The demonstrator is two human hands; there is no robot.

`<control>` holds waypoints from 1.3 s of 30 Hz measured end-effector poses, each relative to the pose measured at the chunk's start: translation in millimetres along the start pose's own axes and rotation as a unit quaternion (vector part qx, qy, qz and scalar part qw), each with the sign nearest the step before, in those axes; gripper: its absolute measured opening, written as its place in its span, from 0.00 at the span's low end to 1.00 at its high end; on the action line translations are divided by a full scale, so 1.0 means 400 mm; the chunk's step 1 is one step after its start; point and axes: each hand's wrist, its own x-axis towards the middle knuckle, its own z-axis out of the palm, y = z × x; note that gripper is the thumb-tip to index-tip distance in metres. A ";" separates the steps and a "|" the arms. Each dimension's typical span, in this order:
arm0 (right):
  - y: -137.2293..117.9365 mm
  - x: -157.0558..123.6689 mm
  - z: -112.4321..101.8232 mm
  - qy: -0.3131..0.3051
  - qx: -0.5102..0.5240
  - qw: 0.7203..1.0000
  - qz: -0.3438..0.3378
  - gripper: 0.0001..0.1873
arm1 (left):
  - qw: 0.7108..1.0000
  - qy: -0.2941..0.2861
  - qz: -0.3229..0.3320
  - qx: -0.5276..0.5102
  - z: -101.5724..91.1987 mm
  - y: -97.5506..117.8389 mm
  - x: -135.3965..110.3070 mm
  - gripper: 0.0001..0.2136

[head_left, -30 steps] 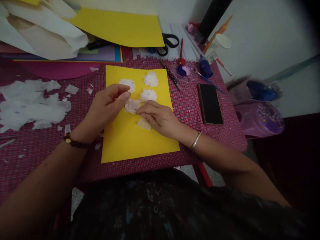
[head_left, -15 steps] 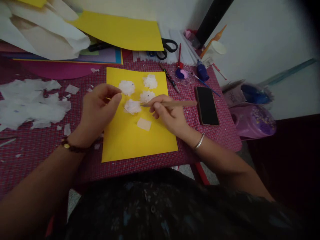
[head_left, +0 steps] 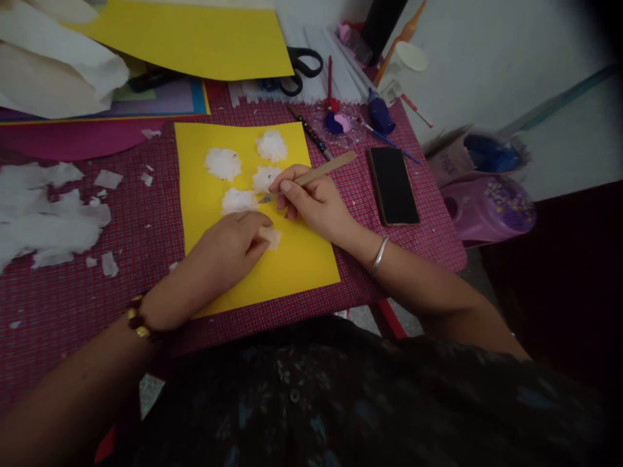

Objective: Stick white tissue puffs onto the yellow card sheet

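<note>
A yellow sheet (head_left: 302,259) lies before me with several white crumpled-paper puffs on it, one (head_left: 222,163) at upper left and another (head_left: 239,201) lower down. My right hand (head_left: 316,201) grips a flat wooden stick (head_left: 327,168) like a pen, its greyish tip beside the lower puff. My left hand (head_left: 231,250) rests low over the sheet, fingers bent together at a small pale paper square (head_left: 273,239). The fingertips touch the square's left edge; whether they pinch it is hard to see.
Torn white paper (head_left: 53,214) is heaped at left. A phone (head_left: 393,187) lies at right. Behind are black-handled scissors (head_left: 304,65), a dotted pencil (head_left: 314,135), a paint palette (head_left: 337,123), a blue bottle (head_left: 380,113) and stacked coloured paper (head_left: 195,39).
My left hand has moved down and right, from beside the upper-left puff to the paper square. The stick in my right hand has tilted, its back end higher. The view has shifted slightly.
</note>
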 end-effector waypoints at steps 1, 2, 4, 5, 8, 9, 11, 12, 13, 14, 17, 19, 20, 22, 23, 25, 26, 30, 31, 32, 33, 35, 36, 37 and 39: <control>0.000 0.000 0.000 0.002 -0.005 1.000 -0.003 0.19 | 1.000 -0.003 -0.004 -0.004 -0.002 0.000 0.001 0.07; 0.001 0.001 -0.001 0.004 -0.010 1.000 -0.003 0.19 | 1.000 -0.006 -0.007 -0.013 -0.003 0.000 0.002 0.05; 0.004 0.004 -0.003 0.006 -0.015 1.000 -0.003 0.20 | 0.999 -0.003 -0.011 -0.039 -0.006 0.001 0.004 0.03; 0.005 0.005 -0.004 0.007 -0.015 1.000 -0.005 0.20 | 0.998 0.006 -0.014 -0.055 -0.008 0.002 0.003 0.04; 0.002 0.004 -0.006 0.005 -0.007 1.000 -0.015 0.21 | 0.992 0.069 -0.018 -0.108 -0.018 0.009 -0.002 0.04; -0.002 0.000 -0.005 0.004 -0.006 1.000 -0.018 0.21 | 0.987 0.097 -0.016 -0.125 -0.023 0.013 -0.005 0.04; -0.015 -0.010 0.000 0.000 -0.008 1.000 -0.024 0.20 | 0.976 0.152 -0.010 -0.154 -0.033 0.021 -0.011 0.05; -0.023 -0.016 0.004 -0.002 -0.010 1.000 -0.028 0.19 | 0.971 0.171 -0.009 -0.166 -0.037 0.024 -0.013 0.05; -0.030 -0.022 0.009 -0.007 -0.014 0.999 -0.033 0.18 | 0.967 0.183 -0.009 -0.177 -0.039 0.027 -0.014 0.05; -0.037 -0.029 0.014 -0.013 -0.018 0.999 -0.038 0.17 | 0.964 0.188 -0.012 -0.187 -0.039 0.028 -0.015 0.06; -0.053 -0.040 0.029 -0.018 -0.033 0.998 -0.053 0.13 | 0.958 0.171 -0.036 -0.226 -0.032 0.028 -0.012 0.06; -0.059 -0.042 0.034 -0.012 -0.044 0.997 -0.061 0.11 | 0.943 0.148 -0.067 -0.290 -0.027 0.028 -0.006 0.07; -0.060 -0.042 0.035 -0.009 -0.049 0.997 -0.066 0.10 | 0.928 0.136 -0.085 -0.336 -0.027 0.029 -0.004 0.08; -0.062 -0.042 0.034 -0.006 -0.058 0.996 -0.066 0.09 | 0.885 0.121 -0.123 -0.433 -0.037 0.030 -0.001 0.10; -0.062 -0.041 0.033 -0.004 -0.058 0.997 -0.060 0.08 | 0.862 0.124 -0.142 -0.471 -0.048 0.031 -0.001 0.12; -0.058 -0.040 0.029 0.003 -0.040 0.998 -0.044 0.07 | 0.831 0.154 -0.174 -0.506 -0.079 0.025 -0.003 0.14; -0.055 -0.038 0.026 0.003 -0.022 0.999 -0.038 0.08 | 0.822 0.179 -0.179 -0.510 -0.097 0.019 -0.004 0.13; -0.031 -0.029 0.013 -0.032 0.036 0.998 -0.041 0.18 | 0.787 0.295 -0.136 -0.524 -0.154 -0.029 0.000 0.11; -0.024 -0.027 0.011 -0.045 0.030 0.998 -0.042 0.19 | 0.772 0.323 -0.125 -0.533 -0.161 -0.044 0.003 0.11; -0.018 -0.025 0.010 -0.054 0.019 0.997 -0.045 0.19 | 0.757 0.345 -0.120 -0.541 -0.163 -0.058 0.007 0.12; -0.012 -0.023 0.010 -0.062 0.006 0.997 -0.050 0.19 | 0.746 0.360 -0.118 -0.547 -0.163 -0.069 0.010 0.11; -0.002 -0.021 0.014 -0.074 -0.012 0.996 -0.058 0.18 | 0.741 0.370 -0.124 -0.547 -0.156 -0.083 0.016 0.10; 0.003 -0.020 0.017 -0.080 -0.013 0.995 -0.062 0.18 | 0.743 0.368 -0.131 -0.544 -0.151 -0.085 0.018 0.10; 0.007 -0.020 0.020 -0.086 -0.013 0.994 -0.064 0.18 | 0.746 0.365 -0.138 -0.540 -0.147 -0.083 0.019 0.10; 0.014 -0.019 0.026 -0.100 -0.023 0.993 -0.066 0.17 | 0.747 0.357 -0.157 -0.538 -0.141 -0.074 0.018 0.11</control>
